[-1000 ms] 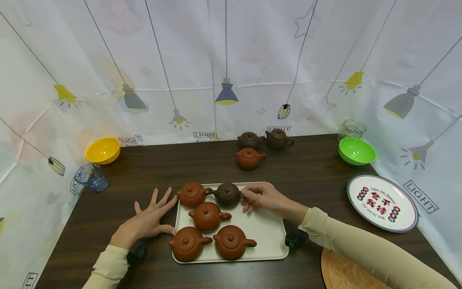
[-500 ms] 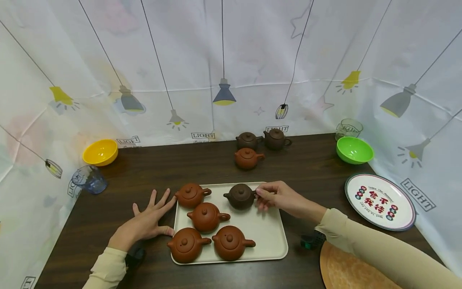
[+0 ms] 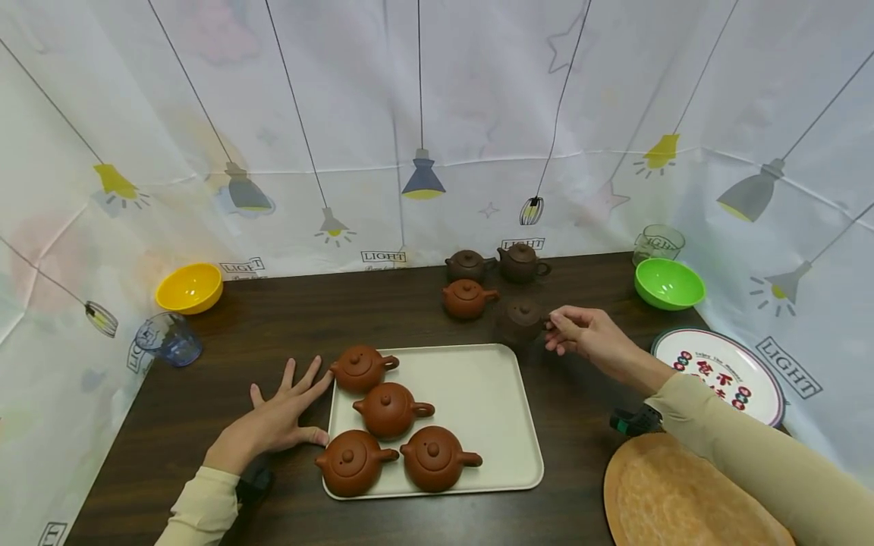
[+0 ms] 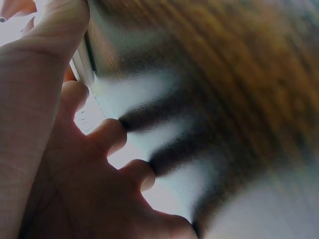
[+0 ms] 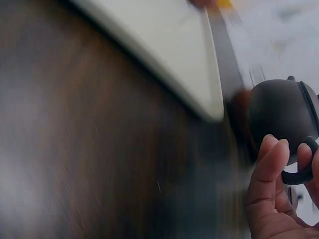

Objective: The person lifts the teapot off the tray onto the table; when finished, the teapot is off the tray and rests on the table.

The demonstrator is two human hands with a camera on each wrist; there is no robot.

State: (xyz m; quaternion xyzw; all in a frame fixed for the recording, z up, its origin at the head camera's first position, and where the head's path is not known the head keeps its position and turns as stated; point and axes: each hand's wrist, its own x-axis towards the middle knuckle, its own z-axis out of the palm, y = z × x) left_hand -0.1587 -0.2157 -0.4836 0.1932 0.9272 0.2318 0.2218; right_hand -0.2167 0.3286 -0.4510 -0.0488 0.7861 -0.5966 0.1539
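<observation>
My right hand (image 3: 592, 339) pinches the handle of a dark brown teapot (image 3: 520, 321), just beyond the tray's back right corner. In the right wrist view the same dark teapot (image 5: 281, 112) appears upright, its loop handle (image 5: 299, 177) between thumb and fingers. Fingers spread, my left hand (image 3: 276, 421) rests at the left edge of the cream tray (image 3: 488, 425). On that tray sit several reddish-brown teapots, among them one at the back left (image 3: 359, 369), one in the middle (image 3: 389, 411) and one at the front (image 3: 434, 459). The left wrist view shows the left hand's fingertips (image 4: 144, 174) on the dark tabletop.
Behind the tray stand a reddish teapot (image 3: 466, 299) and two dark ones, a left one (image 3: 467, 267) and a right one (image 3: 520, 264). A yellow bowl (image 3: 190, 288) and blue glass (image 3: 169, 339) are left; a green bowl (image 3: 671, 284), clear glass (image 3: 659, 244), plate (image 3: 717, 371) and round board (image 3: 672, 493) are right.
My right hand has lifted the dark teapot off the tray and carried it right and back, past the tray's far corner. The left hand keeps its place.
</observation>
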